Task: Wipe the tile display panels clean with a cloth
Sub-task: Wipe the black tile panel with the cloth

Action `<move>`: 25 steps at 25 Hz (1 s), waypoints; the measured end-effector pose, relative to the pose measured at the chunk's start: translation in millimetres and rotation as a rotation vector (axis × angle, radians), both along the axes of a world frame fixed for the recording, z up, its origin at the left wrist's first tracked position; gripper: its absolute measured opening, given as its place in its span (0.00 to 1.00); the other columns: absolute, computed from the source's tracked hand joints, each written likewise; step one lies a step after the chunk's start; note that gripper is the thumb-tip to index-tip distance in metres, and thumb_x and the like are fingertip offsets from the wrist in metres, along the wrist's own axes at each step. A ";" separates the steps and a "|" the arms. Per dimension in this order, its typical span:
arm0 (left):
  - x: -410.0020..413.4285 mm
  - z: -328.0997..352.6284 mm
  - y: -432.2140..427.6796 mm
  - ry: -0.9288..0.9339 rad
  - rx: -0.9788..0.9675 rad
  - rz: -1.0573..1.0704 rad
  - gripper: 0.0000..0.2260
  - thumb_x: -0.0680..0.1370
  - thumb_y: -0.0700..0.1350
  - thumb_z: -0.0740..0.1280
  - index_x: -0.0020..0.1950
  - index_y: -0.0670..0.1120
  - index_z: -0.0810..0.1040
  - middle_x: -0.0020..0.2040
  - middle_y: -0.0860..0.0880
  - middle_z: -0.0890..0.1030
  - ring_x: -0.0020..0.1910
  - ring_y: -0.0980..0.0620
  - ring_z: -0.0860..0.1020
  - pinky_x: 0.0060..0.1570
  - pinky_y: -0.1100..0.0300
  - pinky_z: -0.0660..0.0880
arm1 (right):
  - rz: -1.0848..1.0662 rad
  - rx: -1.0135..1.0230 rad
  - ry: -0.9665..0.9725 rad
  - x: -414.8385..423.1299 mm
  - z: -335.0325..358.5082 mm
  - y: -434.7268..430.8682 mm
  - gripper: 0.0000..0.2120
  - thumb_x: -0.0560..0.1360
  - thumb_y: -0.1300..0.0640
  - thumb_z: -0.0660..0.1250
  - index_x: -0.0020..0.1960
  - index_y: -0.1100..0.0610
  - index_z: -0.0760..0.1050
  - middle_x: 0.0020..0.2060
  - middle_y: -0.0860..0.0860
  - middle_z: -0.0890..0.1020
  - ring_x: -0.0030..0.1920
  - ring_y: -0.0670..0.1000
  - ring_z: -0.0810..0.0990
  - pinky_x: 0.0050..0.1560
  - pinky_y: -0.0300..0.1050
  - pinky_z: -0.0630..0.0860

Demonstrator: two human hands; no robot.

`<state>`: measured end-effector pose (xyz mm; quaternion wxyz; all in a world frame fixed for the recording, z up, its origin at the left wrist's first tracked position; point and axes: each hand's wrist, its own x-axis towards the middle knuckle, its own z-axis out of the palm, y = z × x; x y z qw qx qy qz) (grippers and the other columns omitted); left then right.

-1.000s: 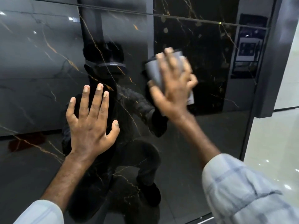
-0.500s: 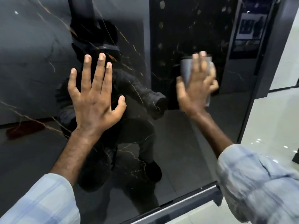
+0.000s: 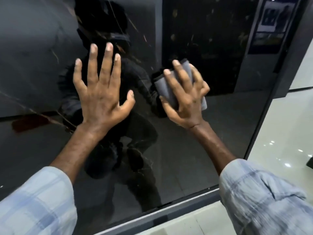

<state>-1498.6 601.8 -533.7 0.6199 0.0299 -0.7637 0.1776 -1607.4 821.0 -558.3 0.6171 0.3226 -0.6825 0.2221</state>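
Note:
A glossy black marble-look tile display panel [image 3: 194,150] with thin gold veins fills the view. My left hand [image 3: 101,92] lies flat on it, fingers spread and straight. To its right, my right hand [image 3: 186,97] presses a folded grey cloth [image 3: 166,89] flat against the panel with its fingers spread over the cloth. The cloth shows to the left of and above the fingers, and a corner sticks out at the lower right. The panel mirrors a dark crouching figure.
A dark metal frame [image 3: 169,216] runs along the panel's bottom edge and up its right side [image 3: 264,119]. Beyond it lies shiny pale floor tile [image 3: 284,133]. Light checked sleeves cover both forearms.
My right hand slid the cloth right across the panel, then back left and lower. My left hand stayed flat on the panel. The view tilted down, showing the bottom frame.

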 end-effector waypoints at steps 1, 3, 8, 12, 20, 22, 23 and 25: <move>0.6 0.9 -0.7 0.006 -0.011 0.015 0.35 0.82 0.58 0.62 0.83 0.39 0.60 0.83 0.39 0.59 0.82 0.33 0.57 0.78 0.32 0.51 | 0.021 0.056 0.055 0.7 -4.4 -4.8 0.29 0.74 0.46 0.71 0.74 0.51 0.76 0.76 0.55 0.73 0.75 0.64 0.70 0.60 0.65 0.68; 2.1 0.2 -1.8 -0.025 -0.028 0.020 0.35 0.83 0.59 0.60 0.83 0.39 0.59 0.83 0.37 0.59 0.81 0.31 0.56 0.78 0.31 0.51 | 0.050 0.064 0.109 0.3 -24.4 -7.1 0.25 0.75 0.48 0.71 0.72 0.51 0.79 0.74 0.55 0.75 0.73 0.64 0.72 0.58 0.63 0.69; 6.0 -14.3 -7.2 -0.053 -0.004 0.053 0.32 0.86 0.57 0.61 0.82 0.37 0.60 0.82 0.35 0.60 0.80 0.28 0.58 0.77 0.28 0.51 | 0.233 0.163 0.208 -11.2 -47.0 -4.9 0.23 0.73 0.51 0.75 0.67 0.48 0.77 0.72 0.51 0.78 0.73 0.62 0.73 0.60 0.61 0.66; 16.1 -21.6 -2.8 -0.114 0.045 -0.008 0.33 0.84 0.58 0.63 0.82 0.40 0.62 0.82 0.35 0.58 0.82 0.32 0.56 0.76 0.30 0.51 | 0.209 -0.187 -0.063 -0.8 -15.4 -12.1 0.28 0.70 0.49 0.76 0.68 0.48 0.73 0.74 0.52 0.75 0.76 0.60 0.68 0.66 0.60 0.61; 55.8 -92.0 -61.4 -0.242 0.000 0.023 0.37 0.81 0.59 0.64 0.85 0.44 0.55 0.85 0.40 0.51 0.84 0.40 0.45 0.78 0.33 0.44 | 0.194 -0.109 0.095 3.7 -26.9 -32.3 0.20 0.76 0.51 0.75 0.67 0.52 0.81 0.73 0.50 0.76 0.75 0.61 0.71 0.64 0.62 0.65; 54.4 -97.3 -63.4 -0.239 -0.009 0.008 0.38 0.82 0.60 0.63 0.85 0.44 0.54 0.85 0.40 0.51 0.84 0.40 0.45 0.78 0.33 0.44 | 0.187 -0.596 -0.190 -25.6 -27.1 1.4 0.24 0.76 0.51 0.76 0.69 0.55 0.78 0.75 0.50 0.73 0.76 0.58 0.70 0.72 0.59 0.66; 52.8 -98.2 -64.1 -0.232 -0.013 0.010 0.38 0.82 0.60 0.64 0.85 0.44 0.54 0.85 0.40 0.51 0.84 0.40 0.45 0.78 0.33 0.44 | 0.213 -0.813 -0.282 -34.0 -29.1 12.0 0.25 0.75 0.51 0.75 0.70 0.57 0.77 0.75 0.52 0.74 0.75 0.57 0.71 0.75 0.56 0.65; 48.8 -97.7 -65.6 -0.194 -0.024 0.013 0.38 0.81 0.60 0.64 0.85 0.44 0.55 0.85 0.40 0.53 0.84 0.41 0.45 0.78 0.34 0.44 | 0.217 -0.998 -0.330 -33.3 -34.1 8.1 0.27 0.76 0.52 0.74 0.73 0.58 0.74 0.71 0.52 0.78 0.73 0.58 0.73 0.76 0.60 0.66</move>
